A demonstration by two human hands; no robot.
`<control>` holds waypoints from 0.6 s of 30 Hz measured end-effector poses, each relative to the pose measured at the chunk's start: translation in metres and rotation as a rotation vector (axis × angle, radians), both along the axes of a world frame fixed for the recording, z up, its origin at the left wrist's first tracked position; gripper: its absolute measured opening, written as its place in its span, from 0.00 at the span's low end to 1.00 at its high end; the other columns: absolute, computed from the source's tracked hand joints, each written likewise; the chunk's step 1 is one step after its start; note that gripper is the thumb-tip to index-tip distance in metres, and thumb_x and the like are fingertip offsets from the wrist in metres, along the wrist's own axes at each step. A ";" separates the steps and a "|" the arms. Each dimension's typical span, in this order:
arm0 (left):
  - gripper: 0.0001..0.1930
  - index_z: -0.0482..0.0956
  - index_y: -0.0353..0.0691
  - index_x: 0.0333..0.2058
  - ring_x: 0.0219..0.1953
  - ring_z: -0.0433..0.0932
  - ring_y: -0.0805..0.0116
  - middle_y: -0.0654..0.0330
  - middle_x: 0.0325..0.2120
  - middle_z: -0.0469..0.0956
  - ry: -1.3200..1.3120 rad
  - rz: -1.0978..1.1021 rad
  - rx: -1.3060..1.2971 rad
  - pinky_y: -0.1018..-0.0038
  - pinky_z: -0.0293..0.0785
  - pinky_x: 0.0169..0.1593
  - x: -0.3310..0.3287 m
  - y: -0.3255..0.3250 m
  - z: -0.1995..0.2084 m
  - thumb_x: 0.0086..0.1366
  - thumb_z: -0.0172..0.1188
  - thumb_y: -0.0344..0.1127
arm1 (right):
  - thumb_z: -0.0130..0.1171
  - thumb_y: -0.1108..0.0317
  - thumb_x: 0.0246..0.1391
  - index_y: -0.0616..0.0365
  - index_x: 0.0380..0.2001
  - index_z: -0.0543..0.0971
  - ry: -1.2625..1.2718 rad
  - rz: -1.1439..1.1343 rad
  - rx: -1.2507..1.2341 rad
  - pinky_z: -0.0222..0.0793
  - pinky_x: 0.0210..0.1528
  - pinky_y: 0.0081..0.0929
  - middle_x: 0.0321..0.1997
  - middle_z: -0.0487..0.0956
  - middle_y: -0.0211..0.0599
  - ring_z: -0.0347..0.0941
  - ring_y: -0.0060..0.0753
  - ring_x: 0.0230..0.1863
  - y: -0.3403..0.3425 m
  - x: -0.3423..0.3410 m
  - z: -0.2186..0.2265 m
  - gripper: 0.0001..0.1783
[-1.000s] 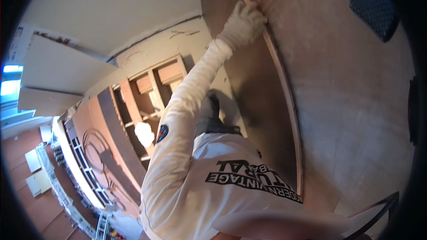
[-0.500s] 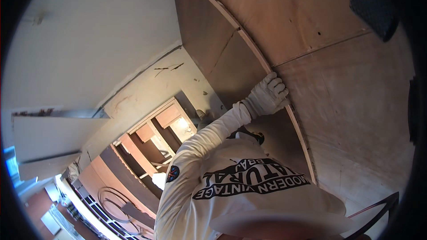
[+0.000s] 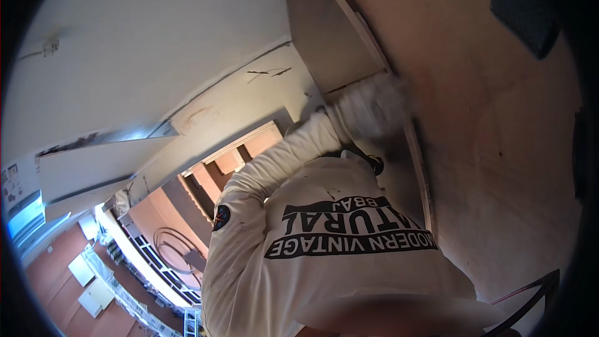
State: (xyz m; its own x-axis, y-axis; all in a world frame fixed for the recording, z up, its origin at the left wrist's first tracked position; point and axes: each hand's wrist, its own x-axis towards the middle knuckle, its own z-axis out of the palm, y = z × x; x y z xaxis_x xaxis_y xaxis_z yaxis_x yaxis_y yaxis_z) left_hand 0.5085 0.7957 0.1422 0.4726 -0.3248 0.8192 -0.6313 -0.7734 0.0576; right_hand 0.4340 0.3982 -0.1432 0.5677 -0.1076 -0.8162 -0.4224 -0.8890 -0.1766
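My left hand (image 3: 374,109) is in a white glove and is blurred by motion. It lies against the thin wooden edge strip (image 3: 419,168) of a large curved plywood panel (image 3: 493,118). My left arm, in a cream sleeve (image 3: 274,165), reaches up to it from my shoulder. Blur hides the fingers, so the grip is unclear. My cream sweatshirt (image 3: 337,262) with dark print fills the lower middle. My right hand is out of sight.
A white wall (image 3: 156,43) fills the upper left, with a white board (image 3: 100,168) below it. Wooden shelving (image 3: 231,162) and a ladder-like frame (image 3: 150,262) sit far below at the lower left. A thin dark curved bar (image 3: 530,293) crosses the lower right.
My gloved left hand has slid along the panel's edge strip, nearer to my chest than a second ago. The view has swung, and the hand is now blurred.
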 end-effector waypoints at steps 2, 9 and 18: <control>0.18 0.81 0.46 0.49 0.53 0.78 0.61 0.60 0.47 0.80 0.110 0.196 0.011 0.56 0.72 0.59 0.032 0.066 -0.008 0.58 0.62 0.37 | 0.58 0.63 0.57 0.55 0.35 0.85 0.014 -0.001 -0.006 0.77 0.44 0.45 0.37 0.84 0.47 0.82 0.50 0.42 0.011 0.019 -0.003 0.10; 0.25 0.78 0.52 0.58 0.60 0.73 0.61 0.63 0.57 0.76 0.353 0.173 0.275 0.56 0.61 0.69 0.140 0.218 -0.017 0.60 0.64 0.41 | 0.58 0.62 0.57 0.54 0.35 0.85 -0.003 -0.153 -0.021 0.77 0.45 0.45 0.38 0.84 0.46 0.82 0.49 0.43 0.063 0.033 -0.009 0.10; 0.17 0.83 0.53 0.49 0.49 0.78 0.58 0.64 0.43 0.82 0.246 -0.249 0.264 0.53 0.69 0.60 0.219 0.277 -0.042 0.62 0.66 0.47 | 0.58 0.62 0.57 0.54 0.36 0.86 -0.032 -0.756 0.010 0.78 0.46 0.45 0.39 0.85 0.46 0.82 0.49 0.45 0.274 -0.110 -0.054 0.11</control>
State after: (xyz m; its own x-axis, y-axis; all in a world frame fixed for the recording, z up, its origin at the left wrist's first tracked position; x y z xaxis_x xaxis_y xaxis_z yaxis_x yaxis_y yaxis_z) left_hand 0.7275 1.0732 0.1004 0.5241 -0.6366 0.5657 -0.7925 -0.6078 0.0503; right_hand 0.3239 0.6718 -0.1975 0.3660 -0.4698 -0.8034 -0.9108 -0.3579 -0.2056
